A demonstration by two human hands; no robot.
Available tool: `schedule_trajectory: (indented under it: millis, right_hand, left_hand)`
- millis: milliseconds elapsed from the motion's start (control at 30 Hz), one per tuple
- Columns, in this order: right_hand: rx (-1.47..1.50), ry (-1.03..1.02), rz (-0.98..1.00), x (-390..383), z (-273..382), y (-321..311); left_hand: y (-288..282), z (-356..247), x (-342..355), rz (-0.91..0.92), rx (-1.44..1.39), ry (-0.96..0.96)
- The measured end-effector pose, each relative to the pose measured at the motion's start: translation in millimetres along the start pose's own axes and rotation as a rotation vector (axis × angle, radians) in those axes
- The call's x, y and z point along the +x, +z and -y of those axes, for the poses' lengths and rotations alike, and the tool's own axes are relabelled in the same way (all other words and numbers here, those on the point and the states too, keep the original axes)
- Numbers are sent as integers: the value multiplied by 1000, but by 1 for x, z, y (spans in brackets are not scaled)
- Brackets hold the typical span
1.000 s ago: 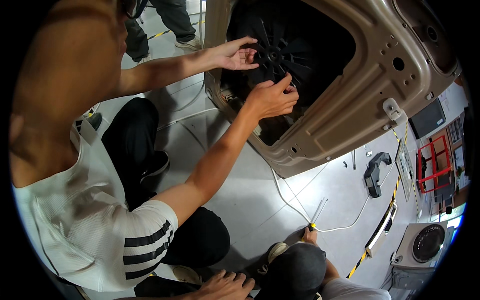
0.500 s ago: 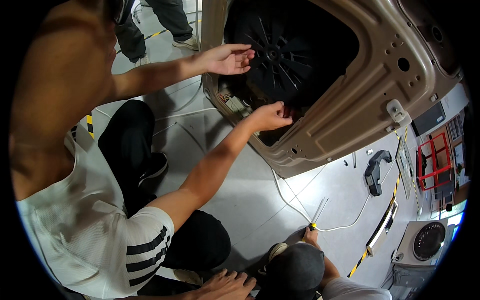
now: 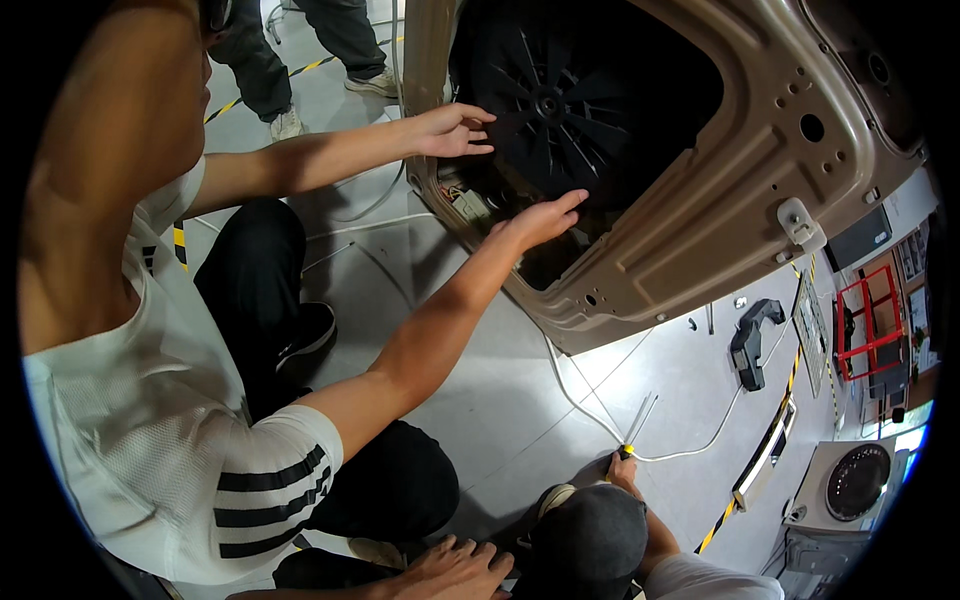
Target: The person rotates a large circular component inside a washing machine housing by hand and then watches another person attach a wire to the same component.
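Note:
My left hand [image 3: 450, 572] comes in at the lower edge, fingers bent and apart, lying over dark clothing and holding nothing visible. My right hand is out of view. Beside me, a kneeling co-worker in a white striped shirt [image 3: 130, 400] reaches both hands toward a bronze vehicle door panel [image 3: 700, 230]. That person's left hand [image 3: 455, 135] hovers at the dark opening with spread fingers; the right hand [image 3: 545, 218] is at its lower part, contact unclear. A black finned round part [image 3: 550, 105] sits inside the opening, above some wiring [image 3: 465, 205].
A capped person [image 3: 585, 540] grips a yellow object [image 3: 628, 451] by a white cable [image 3: 675, 455]. Standing legs [image 3: 265, 70] are behind. At right lie a black part [image 3: 750, 345], metal panels [image 3: 810, 330], a red frame [image 3: 865, 320] and a boxy unit [image 3: 840, 480].
The co-worker's right hand has dropped lower along the opening, and the left hand has drawn slightly down and left. My left hand has barely moved.

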State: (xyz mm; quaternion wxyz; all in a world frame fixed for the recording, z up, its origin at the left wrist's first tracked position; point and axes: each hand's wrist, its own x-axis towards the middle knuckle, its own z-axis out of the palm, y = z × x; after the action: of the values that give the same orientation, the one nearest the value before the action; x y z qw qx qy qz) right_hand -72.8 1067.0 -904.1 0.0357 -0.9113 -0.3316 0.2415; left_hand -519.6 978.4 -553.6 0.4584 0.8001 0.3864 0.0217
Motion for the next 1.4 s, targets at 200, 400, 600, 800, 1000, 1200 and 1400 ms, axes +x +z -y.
schedule_trajectory:
  millis: [200,400,600,800,1000,1200,1400]
  right_hand:
    - [20,8,-5,4,-3,3]
    - [12,8,-8,10,-8,5]
    - [-14,42,-6,10,-6,9]
    - [2,39,9,10,-9,6]
    - [14,31,-4,10,-7,8]
    - [11,33,-3,11,-10,9]
    - [0,20,-6,10,-9,8]
  left_hand:
    - [-1,-1,-1,-15,11,11]
    - [-4,-3,-2,-14,19,21]
    - [-3,-5,-3,-21,31,14]
    - [-5,-6,0,25,20,2]
    - [-6,-7,-2,23,18,-3]
    - [-8,-6,-1,20,31,-9]
    - [-6,-7,-4,4,47,-13]
